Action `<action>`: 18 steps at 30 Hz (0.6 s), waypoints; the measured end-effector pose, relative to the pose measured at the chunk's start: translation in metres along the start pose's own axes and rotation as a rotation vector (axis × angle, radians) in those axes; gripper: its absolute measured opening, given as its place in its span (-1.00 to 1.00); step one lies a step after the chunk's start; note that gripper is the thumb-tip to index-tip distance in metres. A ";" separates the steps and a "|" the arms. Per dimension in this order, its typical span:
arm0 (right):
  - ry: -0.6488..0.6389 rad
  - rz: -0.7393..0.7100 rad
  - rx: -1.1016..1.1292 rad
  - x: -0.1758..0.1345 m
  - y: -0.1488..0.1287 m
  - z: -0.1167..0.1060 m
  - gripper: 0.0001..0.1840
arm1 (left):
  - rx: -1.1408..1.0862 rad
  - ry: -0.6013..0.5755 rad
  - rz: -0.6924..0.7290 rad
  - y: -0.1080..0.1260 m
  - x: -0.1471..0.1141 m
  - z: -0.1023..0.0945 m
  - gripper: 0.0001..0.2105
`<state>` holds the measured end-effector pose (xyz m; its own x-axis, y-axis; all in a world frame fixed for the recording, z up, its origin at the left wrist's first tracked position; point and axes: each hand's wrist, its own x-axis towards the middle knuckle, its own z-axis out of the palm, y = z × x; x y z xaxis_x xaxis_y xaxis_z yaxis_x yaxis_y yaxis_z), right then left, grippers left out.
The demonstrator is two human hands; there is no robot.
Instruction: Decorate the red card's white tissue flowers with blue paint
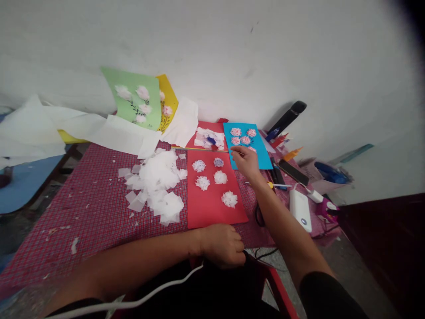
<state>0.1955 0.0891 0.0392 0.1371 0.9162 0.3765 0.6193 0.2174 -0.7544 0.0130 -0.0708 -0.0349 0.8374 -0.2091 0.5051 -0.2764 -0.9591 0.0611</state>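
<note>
My right hand (pixel 246 161) reaches over the inner edge of the blue card (pixel 265 155), fingertips pinched together. Whatever they hold is too small and blurred to make out. Left of those fingertips, a white tissue pad (pixel 202 137) stained with dark blue ink lies on red paper. My left hand (pixel 222 244) is curled in a fist at the front edge of the red sheet (pixel 209 208). Several crumpled tissue-paper flowers sit on that sheet: white ones (pixel 229 199) in front, and others dotted blue-purple (pixel 198 166) toward the back.
Loose white tissue squares (pixel 159 177) are heaped left of the sheet on the checked tablecloth (pixel 96 190). Green flower art (pixel 146 95) leans against the wall. At right are a phone (pixel 292 172), a white power bank (pixel 299 210), paint tubes and a black bottle (pixel 287 119).
</note>
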 end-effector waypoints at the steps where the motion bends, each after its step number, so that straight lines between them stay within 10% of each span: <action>1: -0.015 0.022 -0.017 0.013 0.004 0.007 -0.69 | -0.001 0.004 -0.003 0.000 0.000 0.000 -0.77; 18: 0.021 0.138 0.095 0.055 0.022 0.034 -0.66 | -0.029 0.032 -0.013 -0.001 0.002 0.002 -0.73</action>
<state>0.1907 0.1553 0.0246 0.2327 0.9324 0.2764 0.5181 0.1217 -0.8466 0.0158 -0.0705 -0.0360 0.8256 -0.1902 0.5312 -0.2795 -0.9557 0.0921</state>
